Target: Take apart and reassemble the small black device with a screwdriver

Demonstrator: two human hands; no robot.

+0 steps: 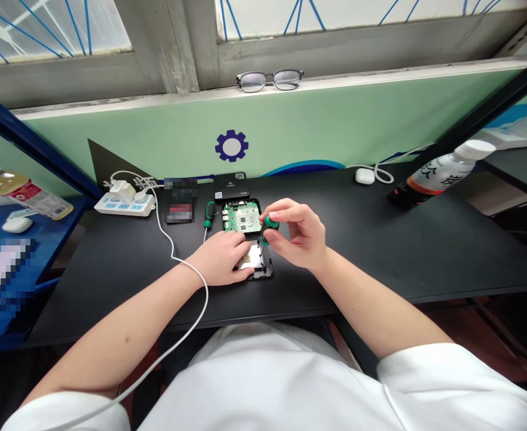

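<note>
An opened black device case (263,267) lies on the black table (380,239), with a grey metal plate inside. My left hand (221,256) rests on the case and presses it down. A green circuit board (241,216) lies just behind the case. My right hand (296,234) grips a green-handled screwdriver (268,226), held upright with its tip down at the case's far right corner. A second green-handled screwdriver (209,214) lies on the table to the left of the board.
A black box lid (230,185) sits behind the board. A white power strip (124,203) with a cable running toward me is at left. A bottle (438,173) lies at right, near white earbuds (364,176). Glasses (270,79) rest on the sill.
</note>
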